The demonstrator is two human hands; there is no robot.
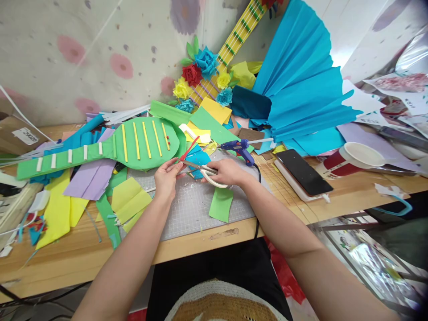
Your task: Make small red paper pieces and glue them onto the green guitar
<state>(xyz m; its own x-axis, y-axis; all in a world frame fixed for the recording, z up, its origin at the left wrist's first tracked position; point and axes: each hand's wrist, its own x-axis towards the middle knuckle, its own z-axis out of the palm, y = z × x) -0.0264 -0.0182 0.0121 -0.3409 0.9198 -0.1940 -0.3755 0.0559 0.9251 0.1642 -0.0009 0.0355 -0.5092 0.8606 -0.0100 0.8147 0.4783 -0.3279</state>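
Over the gray mat [187,214], the left hand [166,176] pinches a red strip [189,149] and the right hand [228,172] grips scissors [207,169].

Wearer's body, as I view it remotely: left hand [167,176] and right hand [225,173] both bare; left forearm [130,249] and right forearm [297,232] likewise uncovered. I log black cloth [217,263] over the lap. Nearest my camera: knitted-looking garment [227,307], brown, bordered by a curved off-white band of coarse, open texture.

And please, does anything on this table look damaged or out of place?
Yes: the wooden table's front edge has a rough, dark patch beside the cutting mat, perhaps damage, since the surrounding wood looks paler.
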